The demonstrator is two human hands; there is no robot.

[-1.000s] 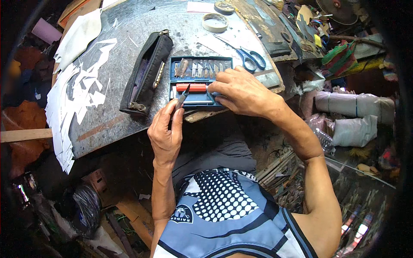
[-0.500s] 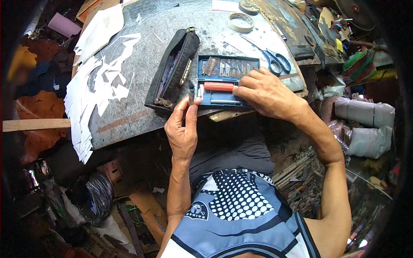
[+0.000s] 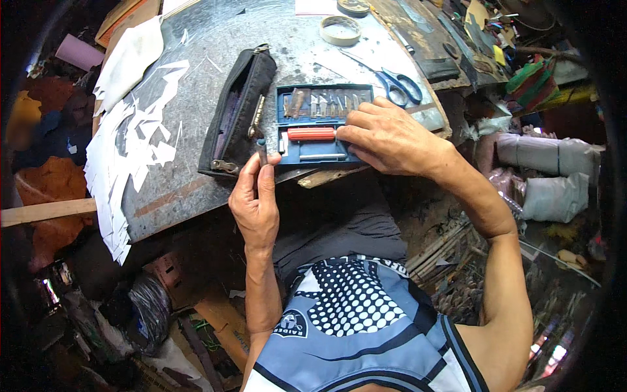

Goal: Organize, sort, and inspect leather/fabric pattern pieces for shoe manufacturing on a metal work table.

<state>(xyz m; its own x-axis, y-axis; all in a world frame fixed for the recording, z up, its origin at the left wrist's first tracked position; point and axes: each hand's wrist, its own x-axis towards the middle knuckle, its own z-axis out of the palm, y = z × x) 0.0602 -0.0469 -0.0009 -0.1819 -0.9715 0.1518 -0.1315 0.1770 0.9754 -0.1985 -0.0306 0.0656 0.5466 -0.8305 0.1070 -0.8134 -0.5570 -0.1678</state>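
My left hand is closed, pinching a short dark pen-like tool with a bluish tip upright between thumb and fingers; its lower part is hidden. Just right of it, an opened blue plastic case lies at the table's near edge. Several craft-knife blades line its far half. In the near half sit a red ribbed knife handle and a thin metal rod. Bent fingers of my right hand close at the red handle's right end, over the case's right side; the fingertips are partly hidden.
Left of the case lies an unzipped black pouch. Blue-handled scissors and a tape roll are beyond the case. White scraps cover the table's left side. Wrapped bundles stand at the right.
The view has shifted, so the table and both hands appear farther left. My left hand still grips the dark tool, and my right hand stays at the red handle's end.
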